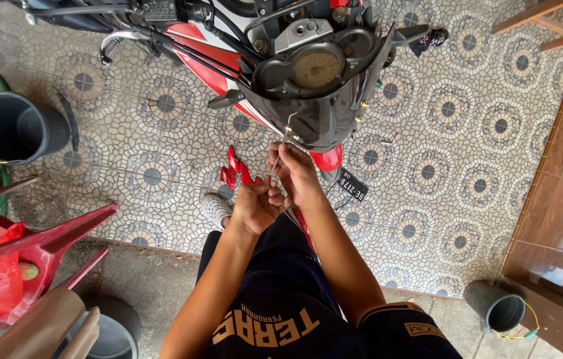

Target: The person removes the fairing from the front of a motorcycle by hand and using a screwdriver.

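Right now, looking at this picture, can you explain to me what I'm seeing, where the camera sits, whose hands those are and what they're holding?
The one picture comes from a camera worn on a person's head, looking straight down. The two bare arms reaching up from the bottom belong to that person. Their left hand is curled closed and their right hand pinches a thin wire or cable; what exactly it is stays too small to tell. Both work just below the dark front cowl of a red and white motorcycle, whose round gauges face the camera. It stands on a patterned mosaic tile floor. Around it: a black plastic bucket at left, a red plastic chair and a small grey bucket at lower right.
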